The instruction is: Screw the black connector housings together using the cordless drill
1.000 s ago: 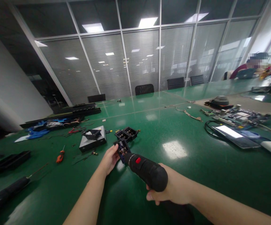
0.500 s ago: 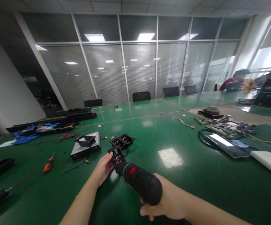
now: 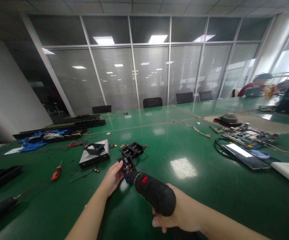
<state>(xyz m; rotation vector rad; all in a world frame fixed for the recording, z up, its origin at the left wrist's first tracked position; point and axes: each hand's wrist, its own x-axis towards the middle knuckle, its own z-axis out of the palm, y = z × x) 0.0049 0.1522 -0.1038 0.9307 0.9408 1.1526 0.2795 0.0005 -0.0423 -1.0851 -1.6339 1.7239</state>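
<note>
My right hand (image 3: 174, 213) is wrapped round the grip of a black cordless drill (image 3: 154, 193) with a red switch on top. The drill's front end points down at a small black box (image 3: 127, 164) with metal parts inside. My left hand (image 3: 114, 178) grips that box by its left side, thumb on the rim. The drill's tip is hidden behind its body, so whether it touches a screw I cannot tell. Just beyond the held box lie two joined black open boxes (image 3: 132, 150) with brass-coloured parts in them.
Left of my hands lie a grey metal case (image 3: 95, 158) with a black frame on it, an orange screwdriver (image 3: 56, 174) and a long black-handled screwdriver (image 3: 3, 206). At right are a phone (image 3: 247, 156), a circuit board (image 3: 249, 133) and a white device (image 3: 288, 173). A person (image 3: 252, 86) sits far right.
The whole view has shifted slightly, so things appear a little further right. Both hands keep their hold, with the drill still against or over the box.
</note>
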